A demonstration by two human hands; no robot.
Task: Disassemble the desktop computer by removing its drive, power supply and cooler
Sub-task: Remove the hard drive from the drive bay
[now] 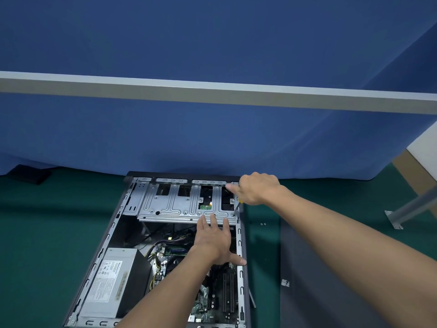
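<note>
At this point the computer case (pixel 240 233) was lying open on its side on the green mat. The step in hand looked like freeing the drive cage (pixel 175 204). The right hand (pixel 256 188) was wrapped round a yellow-handled screwdriver (pixel 237 205) with the index finger stuck out. The tip was down at the screw on the cage's near right corner, though it was too small in the shot to say if it was properly seated. The left hand (pixel 214 242) was flat and spread, gripping nothing. Its fingertips rested on the cage's near edge and the thumb was out on the case's right rail. The drive (pixel 205 206) sat inside the cage, its green board just showing through a cut-out.

My two cents on doing it well: get the shaft square on the screw head. It was leaning a bit, and a slanted tip chews those little heads. Push down before you turn. The flat left hand was smart, since it'd keep the cage from shifting or dropping onto the motherboard (pixel 224 297) when the last screw lets go. Park the screw by the two small silver bits (pixel 263 224) on the mat, near the side panel (pixel 307 268).

The power supply (pixel 113 280) was in the near left corner, with cables running to the board. The cooler didn't show because the left forearm covered that area.
</note>
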